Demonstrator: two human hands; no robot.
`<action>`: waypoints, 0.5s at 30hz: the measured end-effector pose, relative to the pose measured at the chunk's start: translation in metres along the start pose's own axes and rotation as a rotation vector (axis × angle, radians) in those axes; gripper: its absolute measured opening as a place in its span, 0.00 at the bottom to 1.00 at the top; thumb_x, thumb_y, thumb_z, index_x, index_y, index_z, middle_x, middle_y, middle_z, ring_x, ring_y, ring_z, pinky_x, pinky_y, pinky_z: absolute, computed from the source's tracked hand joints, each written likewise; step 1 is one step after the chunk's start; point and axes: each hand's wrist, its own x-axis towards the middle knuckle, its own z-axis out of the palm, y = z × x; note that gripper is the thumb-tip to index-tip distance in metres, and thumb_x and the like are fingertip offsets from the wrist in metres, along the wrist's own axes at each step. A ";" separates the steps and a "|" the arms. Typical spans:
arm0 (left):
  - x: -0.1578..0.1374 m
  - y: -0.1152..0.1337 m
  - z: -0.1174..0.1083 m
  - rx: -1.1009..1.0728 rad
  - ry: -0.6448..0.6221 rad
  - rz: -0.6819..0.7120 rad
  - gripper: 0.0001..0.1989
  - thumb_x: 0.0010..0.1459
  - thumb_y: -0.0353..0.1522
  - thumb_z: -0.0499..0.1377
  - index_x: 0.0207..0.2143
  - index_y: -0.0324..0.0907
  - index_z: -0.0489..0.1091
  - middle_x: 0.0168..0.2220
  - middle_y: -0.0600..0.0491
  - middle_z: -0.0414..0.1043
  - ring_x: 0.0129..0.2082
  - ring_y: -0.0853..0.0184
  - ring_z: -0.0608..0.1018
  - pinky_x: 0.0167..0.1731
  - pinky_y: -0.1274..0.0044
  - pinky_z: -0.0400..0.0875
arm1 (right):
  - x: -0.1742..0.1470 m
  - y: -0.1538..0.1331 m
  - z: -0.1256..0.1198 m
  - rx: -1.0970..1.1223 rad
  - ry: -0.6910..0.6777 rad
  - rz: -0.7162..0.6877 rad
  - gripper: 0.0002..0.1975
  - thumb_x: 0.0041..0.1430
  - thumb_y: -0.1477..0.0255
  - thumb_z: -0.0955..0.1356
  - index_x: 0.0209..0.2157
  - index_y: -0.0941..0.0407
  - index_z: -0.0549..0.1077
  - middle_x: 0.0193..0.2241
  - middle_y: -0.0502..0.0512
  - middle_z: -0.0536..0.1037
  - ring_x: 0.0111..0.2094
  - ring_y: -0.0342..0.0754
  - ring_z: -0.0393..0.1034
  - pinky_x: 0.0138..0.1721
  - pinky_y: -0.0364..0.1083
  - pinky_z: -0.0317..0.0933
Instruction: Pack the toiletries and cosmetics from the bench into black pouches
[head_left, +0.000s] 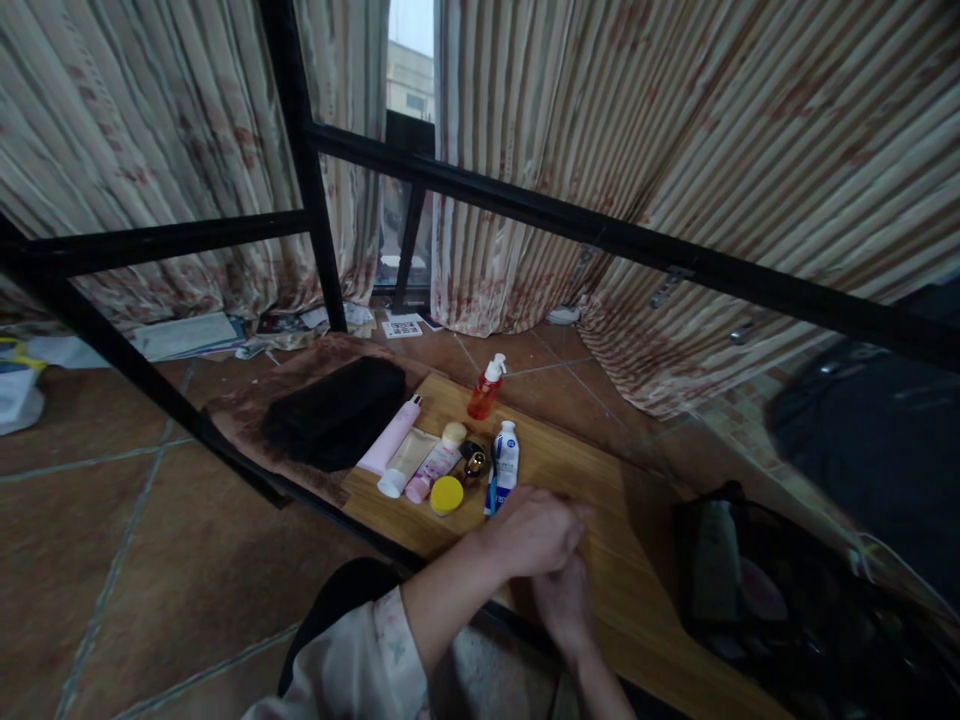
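Over the wooden board, my left hand (541, 530) is closed, with its fingers curled and its back toward me. Just below and touching it, my right hand (564, 600) looks closed too. Whatever lies between them, if anything, is hidden. Nearest to the left hand are a white and blue toothpaste tube (508, 455) and a blue toothbrush (491, 484) beside it. Further left stand or lie a yellow-lidded jar (447, 495), a small dark and gold item (475, 465), a pink bottle (433, 472), a beige tube (409, 458) and a pink tube (391, 437).
An orange-red pump bottle (482, 398) stands at the board's far edge. A black pouch (337, 410) lies left, on a brown cloth (247, 410). A dark mesh bag (750, 590) with items sits right. Black metal bars (495, 190) cross in front of curtains (525, 100).
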 end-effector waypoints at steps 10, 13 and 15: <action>-0.011 -0.064 -0.053 -0.393 0.618 -0.355 0.14 0.61 0.34 0.51 0.44 0.40 0.72 0.36 0.50 0.78 0.30 0.69 0.78 0.32 0.79 0.72 | 0.026 -0.040 0.036 -0.135 0.045 -0.105 0.14 0.51 0.65 0.67 0.40 0.55 0.69 0.39 0.57 0.70 0.42 0.53 0.67 0.45 0.51 0.62; -0.017 -0.073 -0.056 -0.448 0.681 -0.369 0.14 0.60 0.34 0.52 0.44 0.39 0.72 0.37 0.50 0.78 0.31 0.69 0.78 0.33 0.79 0.72 | 0.028 -0.037 0.039 -0.195 0.069 -0.086 0.11 0.51 0.68 0.65 0.38 0.55 0.68 0.37 0.56 0.69 0.38 0.52 0.67 0.42 0.50 0.62; -0.021 -0.075 -0.057 -0.448 0.687 -0.368 0.13 0.60 0.34 0.53 0.43 0.40 0.73 0.37 0.50 0.78 0.34 0.68 0.79 0.35 0.78 0.72 | 0.028 -0.032 0.037 -0.201 0.083 -0.076 0.09 0.53 0.69 0.63 0.37 0.55 0.68 0.36 0.56 0.69 0.34 0.50 0.68 0.39 0.48 0.63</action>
